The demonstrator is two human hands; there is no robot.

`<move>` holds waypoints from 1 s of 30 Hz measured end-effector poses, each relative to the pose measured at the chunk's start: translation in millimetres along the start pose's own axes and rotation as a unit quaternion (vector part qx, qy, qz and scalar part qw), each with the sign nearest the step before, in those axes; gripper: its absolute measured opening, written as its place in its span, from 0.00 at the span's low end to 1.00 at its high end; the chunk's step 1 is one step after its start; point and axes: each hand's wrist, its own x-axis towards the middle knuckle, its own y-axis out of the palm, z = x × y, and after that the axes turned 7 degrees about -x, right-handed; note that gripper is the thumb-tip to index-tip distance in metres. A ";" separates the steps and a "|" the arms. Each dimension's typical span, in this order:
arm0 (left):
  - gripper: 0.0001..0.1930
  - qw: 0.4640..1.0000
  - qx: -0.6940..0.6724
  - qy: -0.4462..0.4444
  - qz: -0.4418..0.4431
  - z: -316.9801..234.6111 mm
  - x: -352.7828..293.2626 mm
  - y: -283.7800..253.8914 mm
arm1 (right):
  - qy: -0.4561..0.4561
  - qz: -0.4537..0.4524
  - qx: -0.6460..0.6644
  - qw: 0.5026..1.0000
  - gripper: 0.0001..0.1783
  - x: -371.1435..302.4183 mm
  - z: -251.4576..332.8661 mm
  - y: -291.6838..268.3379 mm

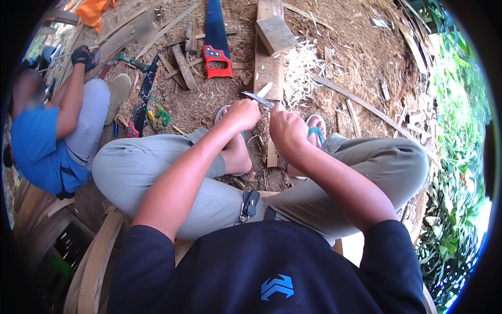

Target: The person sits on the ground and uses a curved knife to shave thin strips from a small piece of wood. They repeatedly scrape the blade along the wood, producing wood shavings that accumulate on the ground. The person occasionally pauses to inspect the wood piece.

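A: How many hands were in front of the dark shirt (272, 256)?

B: 2, both bare. The right hand (288, 128) was curled into a fist at the lower end of 1 knife (258, 99), whose handle was hidden. The left hand (244, 115) was curled too, knuckles up, just beside the blade; I couldn't tell what its fingers held.

A: Where exactly was that knife?

B: At the upper side of the 2 fists, its blade slanting up and to the left, in front of the near end of 1 long plank (268, 78). 1 thick block (275, 35) lay on that plank, and 1 heap of pale shavings (306, 68) lay along its right side.

A: Any other tools?

B: 1 saw (217, 36) with a red handle, left of the plank. Farther left lay 1 long dark blade (146, 91), also red-handled, with 1 green-handled tool (134, 63) near its far end and 1 green-and-red packet (158, 113) beside it.

A: And people?

B: 1 co-worker (36, 136) in blue sat at the left, 1 dark glove (81, 55) showing. The wearer's 2 feet were in 2 sandals (315, 132) with teal straps.
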 end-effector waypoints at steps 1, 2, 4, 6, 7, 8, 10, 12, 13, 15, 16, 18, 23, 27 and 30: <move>0.19 0.999 -0.013 -0.034 -0.028 4.4 -2.0 -2.4 | -0.002 0.011 -0.021 1.000 0.05 3.3 5.7 -4.4; 0.21 0.997 -0.047 -0.053 -0.011 3.7 -2.8 -1.5 | 0.009 0.036 -0.005 0.999 0.06 4.7 6.7 -4.9; 0.23 0.990 -0.103 -0.093 0.009 -12.0 -7.7 -20.5 | 0.022 0.043 0.013 0.999 0.06 9.2 5.5 3.9; 0.22 0.982 -0.123 -0.142 0.034 -11.3 -10.1 -29.4 | 0.029 0.027 0.009 0.999 0.07 11.3 8.8 9.6; 0.22 0.976 -0.134 -0.167 0.045 -12.2 -11.6 -32.4 | 0.053 0.033 0.012 0.998 0.08 13.8 9.5 10.9; 0.22 0.978 -0.125 -0.162 0.042 -14.4 -12.7 -31.8 | 0.078 0.039 0.015 0.996 0.10 19.3 8.7 11.0; 0.22 0.983 -0.106 -0.147 0.038 -21.4 -13.1 -25.3 | 0.061 0.112 0.003 0.992 0.17 40.7 -14.3 17.2; 0.22 0.983 -0.115 -0.141 0.019 -23.3 -12.5 -26.6 | 0.061 0.101 0.023 0.993 0.19 42.7 -26.2 18.8; 0.23 0.972 -0.154 -0.175 0.000 -14.2 -14.6 -23.5 | 0.055 0.116 0.046 0.991 0.17 40.3 -21.0 9.5; 0.24 0.970 -0.166 -0.177 -0.017 14.3 -3.7 -20.7 | 0.012 0.014 0.081 0.997 0.11 17.2 -14.9 1.4; 0.24 0.954 -0.210 -0.215 0.011 12.0 -3.1 -28.3 | 0.002 0.049 0.092 0.995 0.13 8.4 -13.4 -9.0; 0.23 0.933 -0.256 -0.250 0.046 9.0 -0.5 -37.2 | -0.021 0.073 0.100 0.992 0.15 -3.9 -15.2 -21.6; 0.23 0.932 -0.261 -0.245 0.059 -20.4 -8.6 -38.6 | -0.038 0.036 0.101 0.994 0.15 -12.8 -18.7 -18.9; 0.26 0.945 -0.223 -0.235 0.040 -21.6 -11.8 -37.6 | -0.041 0.077 0.099 0.991 0.16 -10.7 -12.8 -27.2; 0.24 0.968 -0.163 -0.191 0.011 -13.4 -5.8 -21.8 | -0.010 0.112 0.067 0.991 0.17 -4.6 -10.6 -31.4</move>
